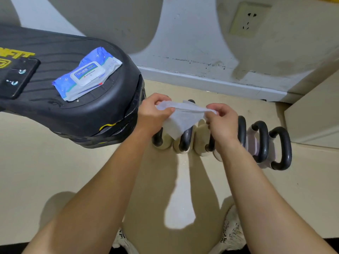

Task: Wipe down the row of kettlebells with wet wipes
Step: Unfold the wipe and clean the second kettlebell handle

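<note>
A white wet wipe (180, 119) is stretched between my two hands above the floor. My left hand (153, 113) pinches its left end, and my right hand (222, 121) pinches its right end. Below them stands a row of several kettlebells (260, 142) with black loop handles and pale bodies, running left to right on the beige floor. My hands and the wipe hide part of the left kettlebells. The blue and white wet wipe pack (87, 74) lies with its lid closed on a black padded bench (73, 110) to the left.
A black phone (17, 77) lies on the bench left of the pack. The wall with a grey baseboard (211, 83) and a socket (247, 19) is just behind the kettlebells. A beige cabinet edge (315, 118) stands at right. My shoes (232, 233) show at the bottom.
</note>
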Motion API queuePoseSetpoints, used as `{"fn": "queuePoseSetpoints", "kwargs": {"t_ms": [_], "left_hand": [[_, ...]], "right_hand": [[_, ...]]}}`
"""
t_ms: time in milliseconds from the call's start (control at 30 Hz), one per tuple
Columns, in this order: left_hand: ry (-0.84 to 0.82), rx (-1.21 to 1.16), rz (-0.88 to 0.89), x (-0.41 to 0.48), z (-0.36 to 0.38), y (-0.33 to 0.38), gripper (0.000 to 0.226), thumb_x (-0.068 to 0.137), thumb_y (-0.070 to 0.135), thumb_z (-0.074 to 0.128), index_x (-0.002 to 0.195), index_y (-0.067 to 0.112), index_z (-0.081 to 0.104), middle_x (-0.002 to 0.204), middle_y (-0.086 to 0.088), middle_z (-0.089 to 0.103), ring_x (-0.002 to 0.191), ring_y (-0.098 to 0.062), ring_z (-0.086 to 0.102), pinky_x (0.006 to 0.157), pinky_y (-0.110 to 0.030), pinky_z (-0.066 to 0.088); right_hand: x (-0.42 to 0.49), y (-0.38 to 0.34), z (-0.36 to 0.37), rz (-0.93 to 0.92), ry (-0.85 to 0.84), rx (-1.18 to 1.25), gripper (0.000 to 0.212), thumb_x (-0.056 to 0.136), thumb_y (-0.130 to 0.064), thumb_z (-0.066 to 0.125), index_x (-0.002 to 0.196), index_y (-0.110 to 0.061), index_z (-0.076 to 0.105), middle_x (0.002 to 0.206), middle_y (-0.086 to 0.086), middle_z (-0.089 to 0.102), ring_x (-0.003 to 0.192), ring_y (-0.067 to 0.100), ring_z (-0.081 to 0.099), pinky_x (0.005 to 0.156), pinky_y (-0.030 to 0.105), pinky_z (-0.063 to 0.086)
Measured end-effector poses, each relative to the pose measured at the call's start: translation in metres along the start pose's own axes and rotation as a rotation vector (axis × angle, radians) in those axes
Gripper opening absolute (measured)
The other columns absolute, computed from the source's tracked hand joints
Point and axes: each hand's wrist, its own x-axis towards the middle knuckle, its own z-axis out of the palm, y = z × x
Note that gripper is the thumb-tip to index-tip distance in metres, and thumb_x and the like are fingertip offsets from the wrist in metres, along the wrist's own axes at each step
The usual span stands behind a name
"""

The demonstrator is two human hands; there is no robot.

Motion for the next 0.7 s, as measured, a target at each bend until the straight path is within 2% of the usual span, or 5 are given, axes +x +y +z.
{"fn": "queuePoseSetpoints", "kwargs": {"t_ms": [133, 233, 367, 567, 700], "left_hand": [[0.013, 0.164, 0.005, 0.004, 0.025, 0.005, 0.03, 0.084, 0.014, 0.071, 0.113, 0.017, 0.067, 0.104, 0.007, 0.063, 0.099, -0.009, 0.055, 0.079, -0.014, 0.043], [-0.033, 0.435, 0.05, 0.001, 0.047, -0.001, 0.042, 0.086, 0.012, 0.067, 0.126, 0.019, 0.058, 0.118, -0.001, 0.057, 0.106, -0.018, 0.056, 0.09, -0.031, 0.047], [0.144, 0.684, 0.279, -0.012, 0.065, -0.012, 0.04, 0.079, 0.008, 0.07, 0.117, 0.019, 0.066, 0.113, -0.006, 0.062, 0.099, -0.027, 0.059, 0.074, -0.035, 0.051], [0.044, 0.481, -0.07, -0.019, 0.074, -0.013, 0.023, 0.098, 0.025, 0.049, 0.107, 0.02, 0.071, 0.101, 0.002, 0.07, 0.088, -0.017, 0.063, 0.078, -0.031, 0.051], [0.01, 0.295, -0.22, -0.014, 0.081, -0.017, 0.028, 0.097, 0.02, 0.047, 0.103, 0.015, 0.075, 0.095, -0.004, 0.074, 0.086, -0.021, 0.067, 0.079, -0.031, 0.052]], "right_hand": [[0.015, 0.007, -0.019, 0.023, 0.018, -0.125, 0.026, 0.088, 0.0, 0.058, 0.092, -0.019, 0.074, 0.091, -0.005, 0.073, 0.085, 0.016, 0.068, 0.075, 0.027, 0.053], [0.022, 0.01, -0.015, -0.002, -0.008, -0.349, 0.038, 0.091, -0.004, 0.055, 0.124, -0.013, 0.07, 0.124, 0.004, 0.068, 0.118, 0.024, 0.063, 0.093, 0.027, 0.049], [0.008, 0.007, -0.003, -0.247, 0.052, -0.616, 0.046, 0.092, -0.012, 0.05, 0.136, -0.017, 0.064, 0.147, 0.004, 0.051, 0.134, 0.028, 0.045, 0.11, 0.035, 0.039], [-0.001, 0.025, 0.021, 0.048, -0.306, -0.253, 0.029, 0.098, -0.031, 0.045, 0.097, -0.02, 0.072, 0.092, 0.0, 0.076, 0.108, 0.028, 0.066, 0.105, 0.051, 0.048], [0.007, 0.043, 0.032, 0.18, -0.363, 0.056, 0.033, 0.105, -0.021, 0.044, 0.104, -0.005, 0.073, 0.091, 0.014, 0.073, 0.089, 0.022, 0.067, 0.099, 0.054, 0.052]]}}
